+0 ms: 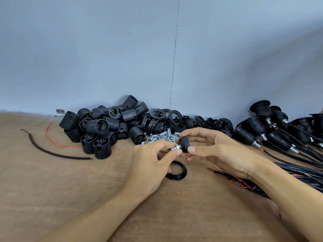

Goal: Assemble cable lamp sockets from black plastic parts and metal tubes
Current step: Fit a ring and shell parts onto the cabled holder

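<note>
- Two parts are in hand: our left hand (pixel 148 168) pinches a metal tube (pixel 172 148) between thumb and forefinger, and our right hand (pixel 215 152) grips a black cap (pixel 185 145) in curled fingers.
- We hold the tube end at the cap's narrow neck, above the table (pixel 61 189) and just in front of the heap of loose tubes (pixel 162 136).
- We judge the step to be threading the tube into the cap; how far it is seated we cannot tell.
- For the next move, we should keep the tube in line with the neck and turn it until tight.
- A black ring (pixel 180 172) lies below our hands, and finished sockets (pixel 262 130) lie to the right.
</note>
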The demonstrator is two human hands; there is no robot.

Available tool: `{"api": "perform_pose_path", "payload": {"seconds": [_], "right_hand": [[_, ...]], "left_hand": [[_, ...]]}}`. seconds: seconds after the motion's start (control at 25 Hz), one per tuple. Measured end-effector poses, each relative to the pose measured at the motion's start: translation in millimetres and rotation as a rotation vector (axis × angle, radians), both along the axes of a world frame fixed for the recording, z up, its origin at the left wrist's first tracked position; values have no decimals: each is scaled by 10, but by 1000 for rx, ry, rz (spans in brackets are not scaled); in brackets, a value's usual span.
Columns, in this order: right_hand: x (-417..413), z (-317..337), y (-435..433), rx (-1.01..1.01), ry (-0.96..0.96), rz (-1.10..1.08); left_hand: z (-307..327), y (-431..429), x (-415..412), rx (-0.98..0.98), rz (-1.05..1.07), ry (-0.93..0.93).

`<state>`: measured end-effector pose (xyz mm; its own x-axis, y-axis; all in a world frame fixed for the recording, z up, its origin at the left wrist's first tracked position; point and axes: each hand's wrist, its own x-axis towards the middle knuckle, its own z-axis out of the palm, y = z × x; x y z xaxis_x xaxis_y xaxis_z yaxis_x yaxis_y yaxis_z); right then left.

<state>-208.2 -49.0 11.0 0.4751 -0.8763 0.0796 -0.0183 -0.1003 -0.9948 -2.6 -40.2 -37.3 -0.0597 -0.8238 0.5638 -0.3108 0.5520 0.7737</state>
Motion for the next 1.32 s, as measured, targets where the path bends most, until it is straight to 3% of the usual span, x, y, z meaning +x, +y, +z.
{"api": "perform_pose_path", "payload": {"seconds": [0.32,0.6,0.8,0.92,1.12,1.32], "right_hand": [[69,45,52,30,164,-122],[102,19,45,144,173,-167],[30,47,55,120,156,-37],[60,29,47,135,210,-83],[129,-4,55,46,69,-130],[124,12,57,-28,140,-142]], "left_hand": [[21,28,1,-36,-12,-32],[-5,27,-1,-62,-9,7],[-2,6,-8,-29,19,35],[-1,16,-5,-45,6,30],[12,54,-6,-52,-13,-4],[14,48,-2,-55,-3,-9]]}}
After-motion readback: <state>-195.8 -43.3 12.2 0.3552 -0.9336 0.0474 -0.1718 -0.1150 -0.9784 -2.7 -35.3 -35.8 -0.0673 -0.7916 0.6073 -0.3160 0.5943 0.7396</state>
